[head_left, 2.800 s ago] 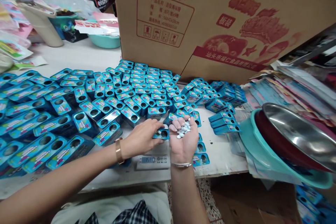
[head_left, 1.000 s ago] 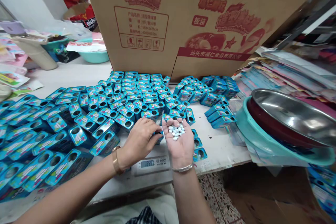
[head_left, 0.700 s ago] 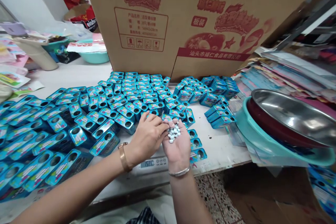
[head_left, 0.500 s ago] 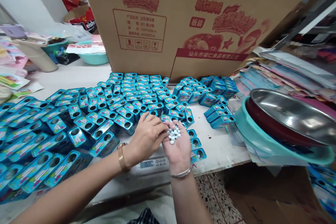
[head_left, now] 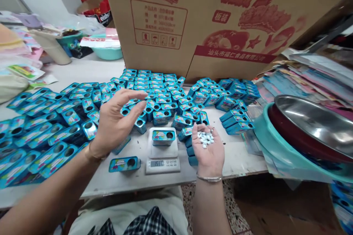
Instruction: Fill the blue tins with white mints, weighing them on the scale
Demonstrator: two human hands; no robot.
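A small white digital scale (head_left: 162, 159) sits at the table's near edge with one blue tin (head_left: 163, 137) on its platform. My right hand (head_left: 208, 150) is palm up just right of the scale, cupping a small heap of white tablets (head_left: 205, 138). My left hand (head_left: 114, 125) hovers over the tins left of the scale, fingers spread, holding nothing. Another blue tin (head_left: 124, 163) lies flat on the table left of the scale. Many blue tins (head_left: 49, 125) cover the table.
A large cardboard box (head_left: 220, 22) stands at the back. Right of the table a steel bowl (head_left: 311, 125) rests in stacked red and teal basins (head_left: 264, 136), with paper sheets (head_left: 309, 77) behind. Bowls and clutter (head_left: 107, 49) sit at the back left.
My left hand has left the tin and the tablets and moved up and left, open. The tin now stands alone on the scale. My right hand shifted slightly right.
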